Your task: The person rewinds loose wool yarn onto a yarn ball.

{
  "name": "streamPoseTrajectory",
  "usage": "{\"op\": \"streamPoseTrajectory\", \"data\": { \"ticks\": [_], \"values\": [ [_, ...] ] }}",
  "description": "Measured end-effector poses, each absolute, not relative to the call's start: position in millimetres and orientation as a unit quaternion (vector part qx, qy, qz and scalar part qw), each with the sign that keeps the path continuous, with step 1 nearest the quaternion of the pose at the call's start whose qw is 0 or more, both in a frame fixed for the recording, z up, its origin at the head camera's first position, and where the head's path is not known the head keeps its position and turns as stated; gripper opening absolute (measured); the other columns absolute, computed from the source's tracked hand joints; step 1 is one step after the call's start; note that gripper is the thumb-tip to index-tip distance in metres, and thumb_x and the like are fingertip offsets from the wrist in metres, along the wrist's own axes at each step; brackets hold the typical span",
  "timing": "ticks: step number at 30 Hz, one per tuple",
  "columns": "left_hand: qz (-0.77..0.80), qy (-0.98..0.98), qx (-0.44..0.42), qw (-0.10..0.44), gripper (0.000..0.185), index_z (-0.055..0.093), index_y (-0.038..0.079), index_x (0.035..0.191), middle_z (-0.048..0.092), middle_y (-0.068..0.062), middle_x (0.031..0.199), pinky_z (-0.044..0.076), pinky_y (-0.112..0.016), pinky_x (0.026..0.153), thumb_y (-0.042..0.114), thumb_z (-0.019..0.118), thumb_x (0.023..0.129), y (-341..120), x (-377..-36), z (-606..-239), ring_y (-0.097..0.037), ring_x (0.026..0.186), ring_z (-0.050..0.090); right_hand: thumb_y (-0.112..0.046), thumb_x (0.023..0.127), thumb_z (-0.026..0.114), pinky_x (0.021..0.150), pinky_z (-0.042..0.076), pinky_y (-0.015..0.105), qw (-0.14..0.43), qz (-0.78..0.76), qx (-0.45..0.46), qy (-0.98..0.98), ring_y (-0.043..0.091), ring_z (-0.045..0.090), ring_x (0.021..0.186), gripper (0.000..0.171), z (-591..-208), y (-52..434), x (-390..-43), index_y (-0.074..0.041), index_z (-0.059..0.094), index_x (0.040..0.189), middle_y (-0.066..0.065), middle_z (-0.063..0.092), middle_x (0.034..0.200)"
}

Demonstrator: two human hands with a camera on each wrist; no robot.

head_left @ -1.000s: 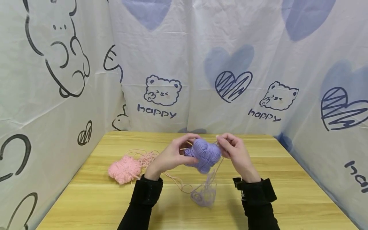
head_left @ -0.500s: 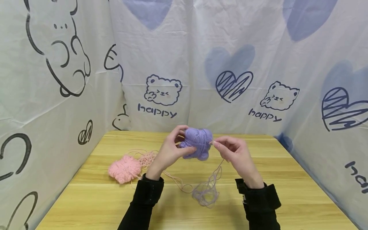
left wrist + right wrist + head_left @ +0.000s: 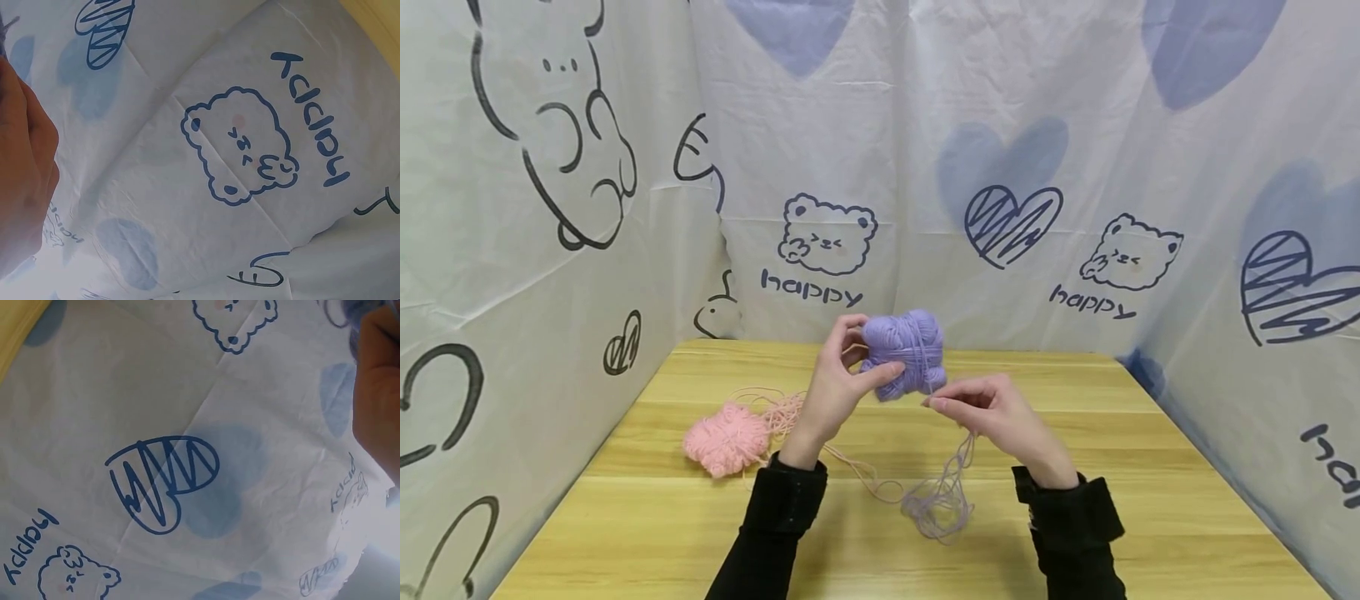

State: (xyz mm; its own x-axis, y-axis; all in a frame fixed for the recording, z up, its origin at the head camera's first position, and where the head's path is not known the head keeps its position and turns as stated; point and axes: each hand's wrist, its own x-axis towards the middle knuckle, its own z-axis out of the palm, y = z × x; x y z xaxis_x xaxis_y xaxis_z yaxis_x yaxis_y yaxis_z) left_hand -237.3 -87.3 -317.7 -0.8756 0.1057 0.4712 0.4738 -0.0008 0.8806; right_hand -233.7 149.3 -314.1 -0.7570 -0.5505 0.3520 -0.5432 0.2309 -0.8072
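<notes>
My left hand (image 3: 837, 379) grips a lumpy purple ball of yarn (image 3: 910, 350) above the table, its thumb across the front and its fingers behind. Just below the ball's right side, my right hand (image 3: 992, 412) pinches a purple strand between thumb and index finger. From under that hand the strand drops to a loose purple tangle of yarn (image 3: 940, 504) on the tabletop. In the left wrist view only part of my left hand (image 3: 25, 169) shows at the edge. The right wrist view catches my right hand (image 3: 378, 394) at its upper right, with some purple yarn beyond it.
A pink ball of yarn (image 3: 726, 442) lies on the wooden table (image 3: 647, 533) at the left. Loose pink strands (image 3: 784, 414) spread beside it, and one runs right toward the purple tangle. Printed white cloth (image 3: 820, 158) hangs around the table's back and sides.
The purple ball has been raised, shifted left and turned in my left hand. My right hand has moved from its upper right to its lower right, carrying the strand down.
</notes>
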Motion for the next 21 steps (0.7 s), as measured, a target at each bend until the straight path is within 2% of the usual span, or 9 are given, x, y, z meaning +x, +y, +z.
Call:
{"op": "streamPoseTrajectory", "data": {
  "ticks": [4, 9, 13, 17, 19, 21],
  "values": [
    [-0.693, -0.677, -0.209, 0.132, 0.057, 0.041, 0.013, 0.129, 0.052, -0.016, 0.12, 0.056, -0.04, 0.089, 0.005, 0.073, 0.082, -87.0, -236.3, -316.1, -0.027, 0.109, 0.059, -0.019, 0.093, 0.063, 0.048, 0.038, 0.025, 0.021, -0.511, -0.335, 0.791, 0.01, 0.041, 0.053, 0.017, -319.4, 147.1, -239.5, -0.01, 0.074, 0.101, -0.001, 0.045, 0.061],
    [-0.716, -0.654, -0.21, 0.122, 0.057, 0.039, 0.012, 0.129, 0.05, -0.016, 0.124, 0.055, -0.041, 0.091, 0.004, 0.071, 0.082, -86.7, -234.9, -314.1, -0.028, 0.112, 0.057, -0.021, 0.094, 0.062, 0.048, 0.036, 0.028, 0.058, -0.532, -0.33, 0.778, 0.015, 0.037, 0.051, 0.022, -326.7, 144.7, -248.0, -0.005, 0.073, 0.104, -0.002, 0.04, 0.058],
    [-0.737, -0.632, -0.214, 0.105, 0.057, 0.039, 0.012, 0.13, 0.05, -0.015, 0.126, 0.053, -0.04, 0.094, 0.003, 0.069, 0.083, -87.8, -233.9, -313.0, -0.027, 0.114, 0.057, -0.019, 0.094, 0.061, 0.05, 0.037, 0.028, 0.078, -0.554, -0.33, 0.76, 0.017, 0.037, 0.052, 0.025, -333.6, 143.5, -255.3, 0.001, 0.071, 0.107, -0.003, 0.047, 0.059],
    [-0.749, -0.617, -0.231, 0.072, 0.058, 0.041, 0.013, 0.132, 0.053, -0.015, 0.127, 0.052, -0.04, 0.096, 0.002, 0.068, 0.082, -90.3, -233.0, -312.5, -0.026, 0.114, 0.058, -0.014, 0.094, 0.06, 0.058, 0.044, 0.025, 0.091, -0.573, -0.334, 0.743, 0.009, 0.046, 0.056, 0.018, -338.7, 144.9, -261.1, 0.001, 0.07, 0.098, -0.005, 0.054, 0.059],
    [-0.744, -0.618, -0.248, 0.053, 0.059, 0.042, 0.014, 0.133, 0.053, -0.015, 0.127, 0.053, -0.041, 0.095, 0.001, 0.068, 0.081, -91.8, -232.9, -312.6, -0.026, 0.113, 0.059, -0.009, 0.094, 0.058, 0.057, 0.045, 0.025, 0.091, -0.58, -0.343, 0.733, 0.007, 0.047, 0.056, 0.013, -340.8, 147.9, -264.0, -0.004, 0.069, 0.089, -0.006, 0.052, 0.058],
    [-0.735, -0.621, -0.271, 0.033, 0.061, 0.044, 0.014, 0.134, 0.054, -0.016, 0.127, 0.054, -0.042, 0.094, 0.0, 0.068, 0.08, -93.1, -232.4, -312.8, -0.025, 0.111, 0.061, -0.004, 0.093, 0.056, 0.055, 0.043, 0.025, 0.09, -0.585, -0.355, 0.724, 0.007, 0.046, 0.055, 0.016, -342.3, 153.0, -266.9, -0.008, 0.068, 0.083, -0.007, 0.049, 0.057]
  ]
}}
